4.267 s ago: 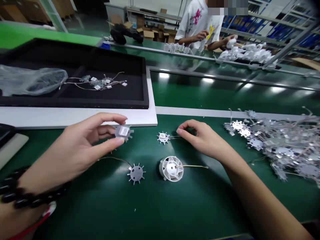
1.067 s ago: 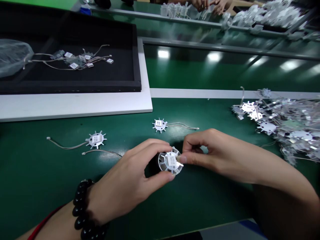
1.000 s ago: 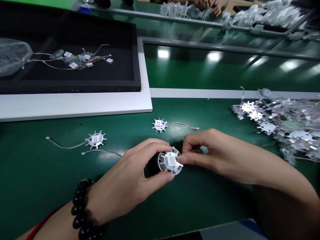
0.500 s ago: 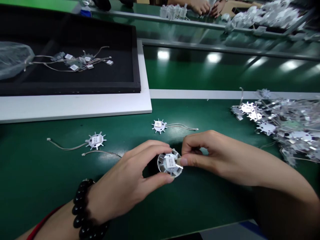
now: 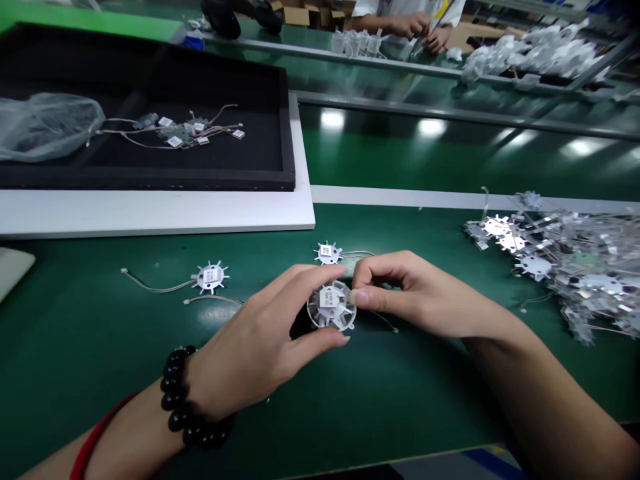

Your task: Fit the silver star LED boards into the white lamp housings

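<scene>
My left hand (image 5: 280,327) curves its thumb and fingers around a round, clear plastic holder (image 5: 353,325). Inside the holder's ring sits a silver spoked disc with a white label (image 5: 329,298), apparently a small circuit board. At the ring's right side, the thumb and index finger of my right hand (image 5: 395,290) pinch the disc's edge; the exact contact point is hidden. A thin wire end (image 5: 390,325) emerges below my right hand. Just behind the holder lies another spoked disc (image 5: 327,253) with a cable. A third spoked disc (image 5: 211,277) rests left of my left hand.
A tangled heap of spoked discs and cables (image 5: 595,267) covers the right side. At the back left, a black tray (image 5: 240,175) on a white board (image 5: 250,212) holds wired pieces and a plastic bag (image 5: 47,127). Across the bench, a co-worker's hands (image 5: 423,30) hold something thin.
Both hands and the holder have moved slightly up in the view, closer to the disc behind. The disc looks tilted differently in the ring. The camera view has shifted a little.
</scene>
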Tool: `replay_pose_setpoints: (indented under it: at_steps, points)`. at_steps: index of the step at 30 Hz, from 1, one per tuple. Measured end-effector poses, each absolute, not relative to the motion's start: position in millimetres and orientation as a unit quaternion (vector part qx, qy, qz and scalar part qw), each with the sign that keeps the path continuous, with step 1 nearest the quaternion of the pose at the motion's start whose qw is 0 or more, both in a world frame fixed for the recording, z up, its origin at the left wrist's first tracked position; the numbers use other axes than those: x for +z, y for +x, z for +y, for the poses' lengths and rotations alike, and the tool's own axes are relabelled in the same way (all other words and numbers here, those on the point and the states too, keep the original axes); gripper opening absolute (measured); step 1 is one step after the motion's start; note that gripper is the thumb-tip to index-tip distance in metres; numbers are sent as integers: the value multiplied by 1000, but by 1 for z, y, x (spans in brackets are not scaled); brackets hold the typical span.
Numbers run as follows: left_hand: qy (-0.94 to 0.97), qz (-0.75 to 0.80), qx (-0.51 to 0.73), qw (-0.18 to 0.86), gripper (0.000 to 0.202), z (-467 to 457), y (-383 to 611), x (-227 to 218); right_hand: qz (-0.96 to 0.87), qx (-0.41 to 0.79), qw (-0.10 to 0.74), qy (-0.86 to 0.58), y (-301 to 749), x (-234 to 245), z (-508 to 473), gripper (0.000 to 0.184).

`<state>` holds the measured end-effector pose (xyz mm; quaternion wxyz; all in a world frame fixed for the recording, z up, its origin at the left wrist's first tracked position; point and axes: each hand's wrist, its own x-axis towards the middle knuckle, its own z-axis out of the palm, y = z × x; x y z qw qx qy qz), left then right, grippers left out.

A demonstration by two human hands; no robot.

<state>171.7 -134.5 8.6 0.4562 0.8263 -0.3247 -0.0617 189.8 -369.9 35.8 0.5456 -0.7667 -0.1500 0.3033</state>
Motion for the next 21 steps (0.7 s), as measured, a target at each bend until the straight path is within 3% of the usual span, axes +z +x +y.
replay_pose_setpoints:
  at_steps: [4,8,13,17,21]
  points:
    - [830,-324,-86,446,52,-133,171,11,-189,256,498,-807,186,37,-365,28]
    - [830,-341,-84,434,52,-133,169,15,-184,273,506,-797,185,36,-364,29]
    - [831,-255,-110,482,49,-133,168,14,-202,253,443,-836,184,40,-365,25]
    - [838,-246,-90,479,43,-132,167,13,-200,245,390,-865,181,35,-361,55]
    - [840,-257,-82,470,36,-131,169,12,-261,172,369,-875,179,26,-353,51]
